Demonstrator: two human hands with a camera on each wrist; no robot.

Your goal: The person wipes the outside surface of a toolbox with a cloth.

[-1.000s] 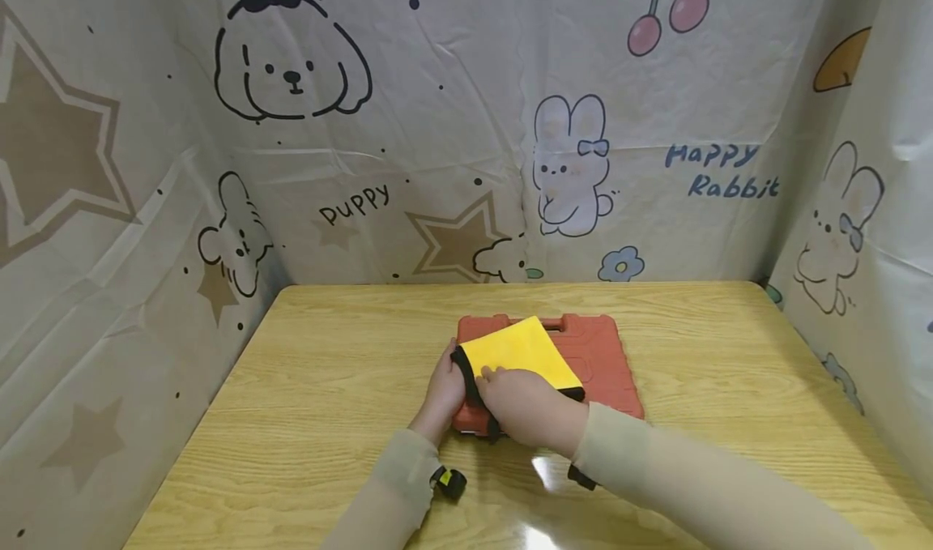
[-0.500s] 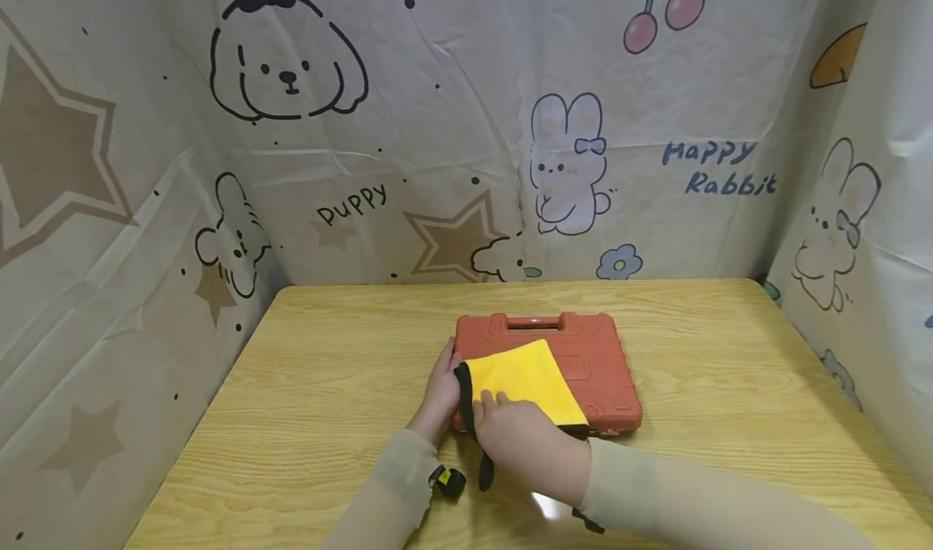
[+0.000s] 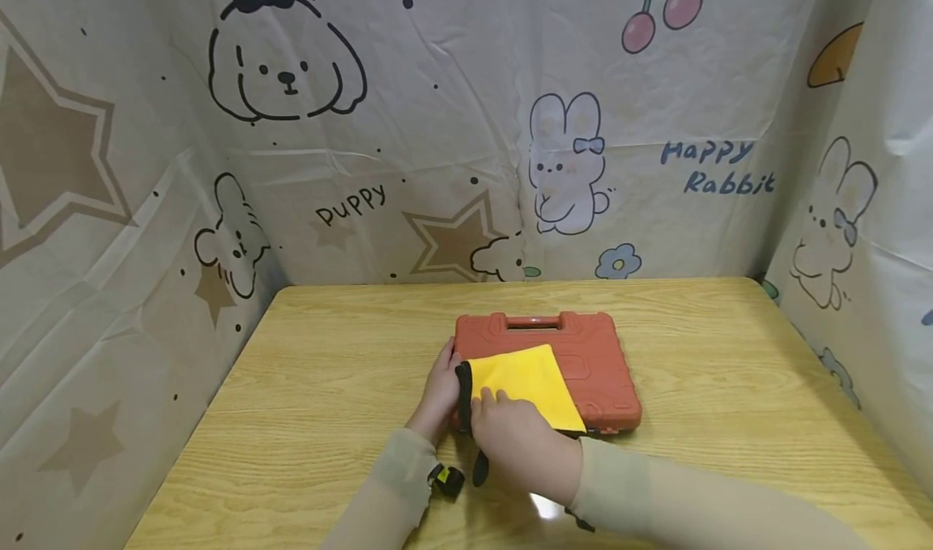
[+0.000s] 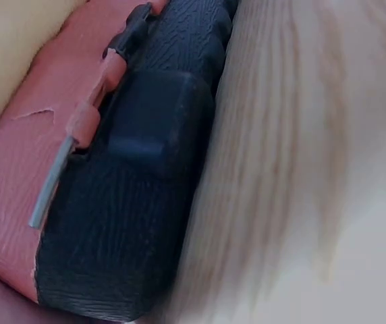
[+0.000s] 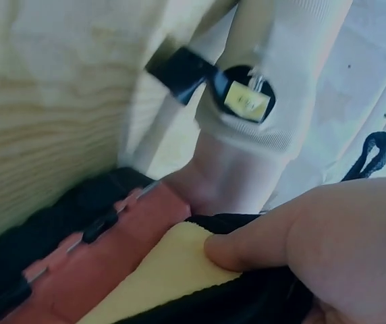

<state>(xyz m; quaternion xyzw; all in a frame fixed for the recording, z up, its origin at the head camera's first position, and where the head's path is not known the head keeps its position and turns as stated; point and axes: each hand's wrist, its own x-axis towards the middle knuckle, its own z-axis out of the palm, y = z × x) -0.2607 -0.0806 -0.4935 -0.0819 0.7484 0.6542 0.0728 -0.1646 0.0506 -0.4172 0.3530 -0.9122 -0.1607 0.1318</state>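
A red plastic carry case (image 3: pixel 601 372) lies on the table, its handle on the far side. Its black lower half (image 4: pixel 112 236) and a metal hinge pin show in the left wrist view. My left hand (image 3: pixel 440 392) rests along the case's left side, fingers straight. My right hand (image 3: pixel 521 449) grips a folded yellow cloth (image 3: pixel 521 376) with black edging, laid over the case's near left part. In the right wrist view the thumb (image 5: pixel 247 246) presses on the cloth. A black hanging loop (image 3: pixel 480 469) of the cloth dangles below the hand.
The wood-grain table (image 3: pixel 350 331) extends on both sides of the case. A printed fabric curtain (image 3: pixel 408 112) stands behind it and at both sides. Black wrist straps with small devices (image 3: pixel 448 480) sit on the forearms.
My right hand has drawn the cloth toward me over the case, uncovering the handle, then shifted it slightly left. The left hand stays at the case's side.
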